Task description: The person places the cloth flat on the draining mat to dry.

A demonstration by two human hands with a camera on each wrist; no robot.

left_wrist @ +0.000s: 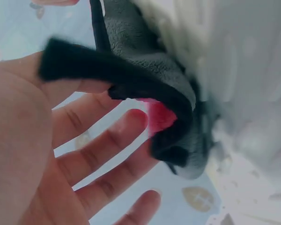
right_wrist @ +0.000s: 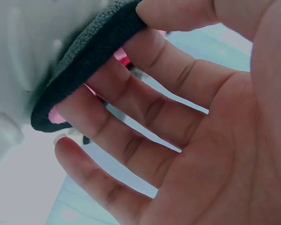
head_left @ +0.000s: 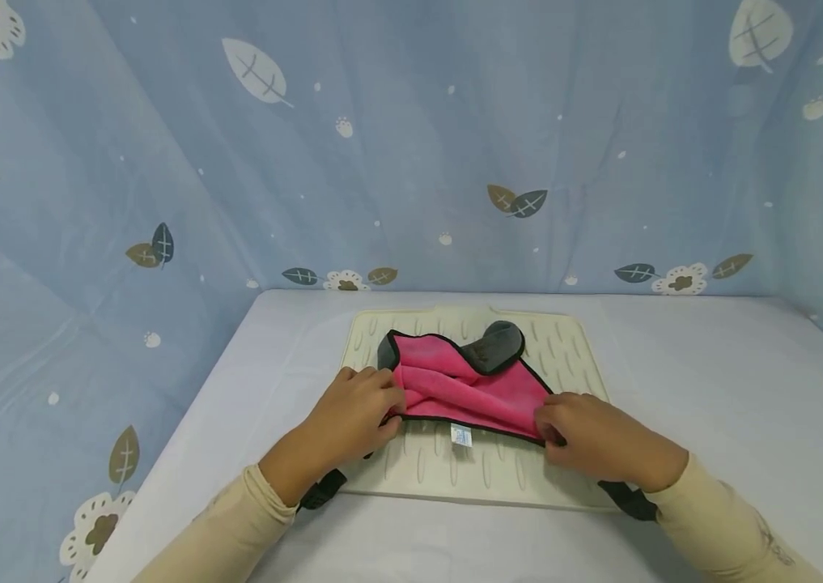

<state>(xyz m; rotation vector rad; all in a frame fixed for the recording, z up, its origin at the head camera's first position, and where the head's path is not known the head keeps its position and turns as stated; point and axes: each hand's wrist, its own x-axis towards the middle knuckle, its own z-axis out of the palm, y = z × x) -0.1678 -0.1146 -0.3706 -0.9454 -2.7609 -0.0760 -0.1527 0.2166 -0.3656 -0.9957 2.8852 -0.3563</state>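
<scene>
A pink and grey cloth (head_left: 469, 393) with black edging lies rumpled, pink face mostly up. Its grey underside shows where the far edge folds over. From the near edge hangs a small white label (head_left: 461, 436). My left hand (head_left: 360, 409) pinches the cloth at its near left corner, and in the left wrist view the black edging (left_wrist: 117, 75) curls past the fingers. At the near right corner, my right hand (head_left: 593, 433) grips the edge. The right wrist view has the thumb on the edging (right_wrist: 84, 70) and the other fingers under it.
Beneath the cloth is a cream ridged mat (head_left: 447, 478) on a white-covered table (head_left: 710, 389). A blue curtain (head_left: 411, 146) with leaf and flower prints stands behind and at both sides. Black wrist straps (head_left: 324, 490) show under the forearms.
</scene>
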